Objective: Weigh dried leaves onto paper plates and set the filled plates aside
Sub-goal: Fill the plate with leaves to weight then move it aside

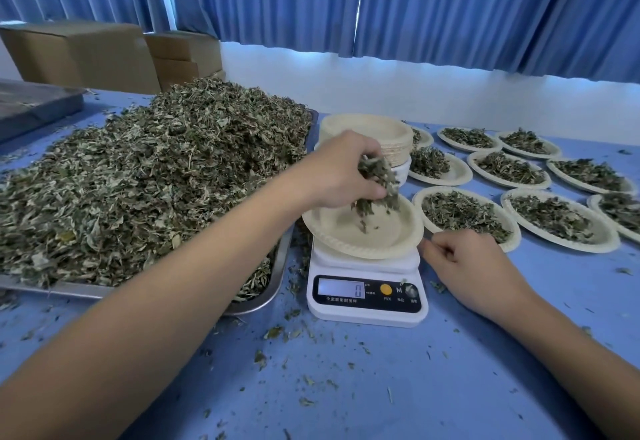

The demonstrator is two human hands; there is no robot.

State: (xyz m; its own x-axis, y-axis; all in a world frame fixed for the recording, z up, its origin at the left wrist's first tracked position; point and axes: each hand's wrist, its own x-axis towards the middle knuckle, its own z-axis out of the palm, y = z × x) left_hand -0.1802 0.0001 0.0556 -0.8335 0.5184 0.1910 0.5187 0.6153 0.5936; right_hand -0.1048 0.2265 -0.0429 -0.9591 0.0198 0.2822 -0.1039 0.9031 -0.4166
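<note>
A big heap of dried leaves (pixel 149 176) fills a metal tray (pixel 258 304) on the left. A white kitchen scale (pixel 367 295) stands in the middle and its display reads 0. On it sits a paper plate (pixel 360 235) with only a few leaf bits. My left hand (pixel 341 171) hovers over that plate and grips a handful of dried leaves (pixel 377 179), some of them falling. My right hand (pixel 474 266) rests on the table just right of the plate's rim, fingers loosely curled and holding nothing.
A stack of unused paper plates (pixel 367 134) stands behind the scale. Several filled plates (pixel 464 212) cover the blue table (pixel 381 387) to the right. Cardboard boxes (pixel 86 51) sit at the back left, with blue curtains behind. Loose leaf scraps litter the table.
</note>
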